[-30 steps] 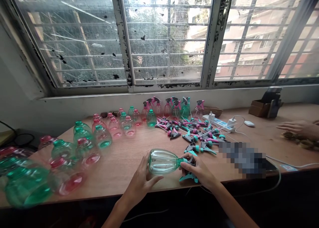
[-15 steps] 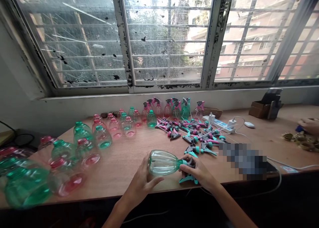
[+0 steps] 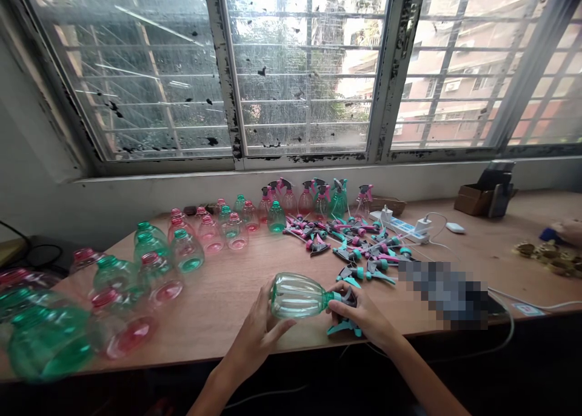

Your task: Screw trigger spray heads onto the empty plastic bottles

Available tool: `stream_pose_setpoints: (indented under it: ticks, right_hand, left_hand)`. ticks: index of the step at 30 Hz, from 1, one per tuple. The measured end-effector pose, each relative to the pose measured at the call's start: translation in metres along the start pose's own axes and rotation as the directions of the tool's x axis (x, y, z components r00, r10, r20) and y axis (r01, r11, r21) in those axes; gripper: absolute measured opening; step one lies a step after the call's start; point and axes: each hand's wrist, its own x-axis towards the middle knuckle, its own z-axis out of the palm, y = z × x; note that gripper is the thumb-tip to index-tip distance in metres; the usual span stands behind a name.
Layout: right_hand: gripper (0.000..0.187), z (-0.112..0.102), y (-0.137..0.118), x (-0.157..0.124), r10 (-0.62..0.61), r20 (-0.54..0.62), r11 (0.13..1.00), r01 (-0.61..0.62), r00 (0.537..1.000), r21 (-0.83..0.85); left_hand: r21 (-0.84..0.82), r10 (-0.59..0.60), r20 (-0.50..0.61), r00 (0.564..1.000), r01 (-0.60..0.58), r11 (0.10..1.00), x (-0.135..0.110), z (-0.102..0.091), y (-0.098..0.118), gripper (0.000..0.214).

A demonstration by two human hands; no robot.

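Note:
A clear green plastic bottle [image 3: 297,296] lies on its side above the front edge of the wooden table [image 3: 227,288]. My left hand [image 3: 254,337] cups its base, fingers wrapped round it. My right hand [image 3: 364,316] grips the teal and grey spray trigger head [image 3: 344,313] at the bottle's neck. The neck joint is partly hidden by my fingers.
Loose pink and teal trigger heads [image 3: 354,246] lie heaped behind. Capless green and pink bottles [image 3: 150,264] crowd the left; finished spray bottles [image 3: 313,199] line the wall. A power strip [image 3: 402,225], cables and a cardboard box [image 3: 486,194] sit right. Another person's hand [image 3: 566,231] works at far right.
My hands and the bottle have barely shifted. The other person's hand at the far right has drawn back toward the frame edge.

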Motion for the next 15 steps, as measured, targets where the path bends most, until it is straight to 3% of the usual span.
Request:
stream_pose_setpoints:
  ticks: [3,7,15]
  right_hand:
    - [0.028,0.0008,-0.0007,-0.0007,-0.001,-0.011,1.0,0.001,1.0,0.022]
    - [0.029,0.0024,-0.003,-0.0008,0.003,-0.019,0.999,-0.002,1.0,0.045]
    - [0.035,0.0032,-0.005,0.0003,0.015,-0.016,0.999,-0.015,1.0,-0.042]
  left_hand:
    - [-0.024,-0.013,-0.004,1.0,0.013,1.0,0.0006,0.0002,0.0013,0.072]
    - [0.066,-0.002,-0.057,0.998,0.006,0.998,0.0001,0.0012,-0.0015,0.071]
    - [-0.013,0.011,-0.003,1.0,-0.011,1.0,0.001,-0.001,-0.0051,0.083]
